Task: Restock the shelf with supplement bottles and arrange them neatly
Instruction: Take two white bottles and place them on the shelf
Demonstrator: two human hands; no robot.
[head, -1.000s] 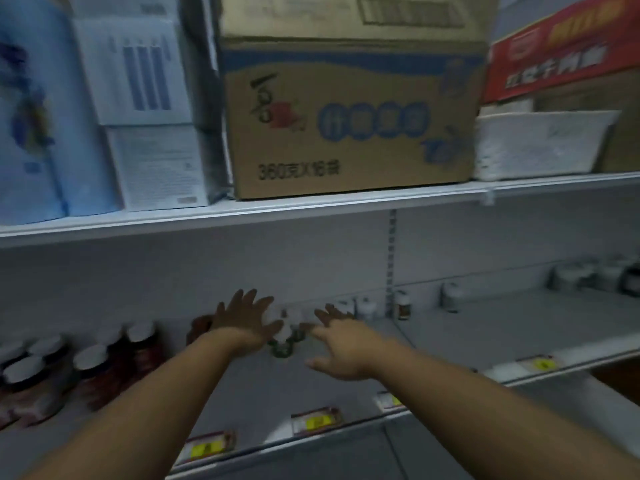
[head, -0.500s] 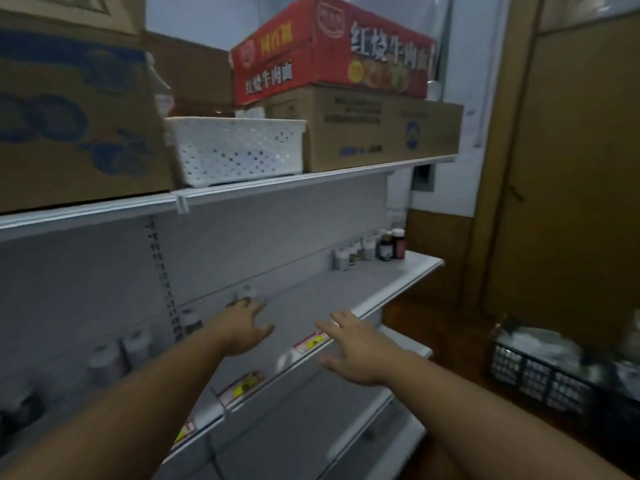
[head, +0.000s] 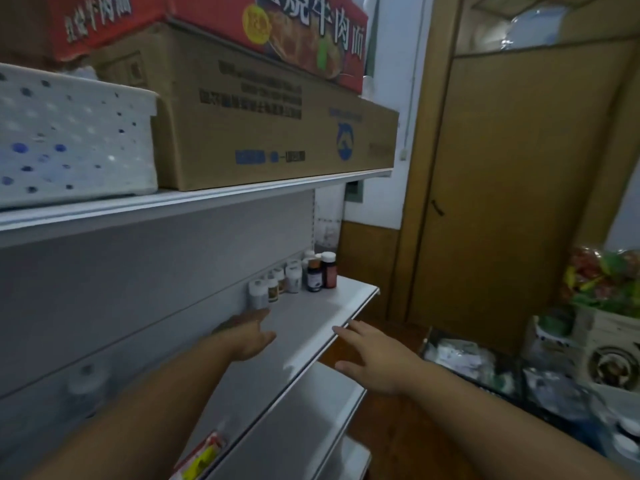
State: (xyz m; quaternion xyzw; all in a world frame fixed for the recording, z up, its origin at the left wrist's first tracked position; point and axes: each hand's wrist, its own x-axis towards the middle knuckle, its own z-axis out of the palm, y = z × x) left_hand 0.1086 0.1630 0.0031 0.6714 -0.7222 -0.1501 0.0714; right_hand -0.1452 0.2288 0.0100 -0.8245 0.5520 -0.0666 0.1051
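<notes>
a white metal shelf (head: 311, 327) runs through a dim storeroom, a wooden door (head: 512, 188) beyond its far end. on the tier above the shelf sit a brown carton (head: 263, 129), a red noodle box (head: 214, 19) stacked on it and a white perforated basket (head: 69, 136). supplement bottles (head: 294, 277) cluster at the shelf's far end against the back panel. the left hand (head: 247, 337) reaches over the shelf, fingers straight, empty — the right hand (head: 372, 356) hovers beside the shelf's front edge, fingers spread, grasping nothing.
</notes>
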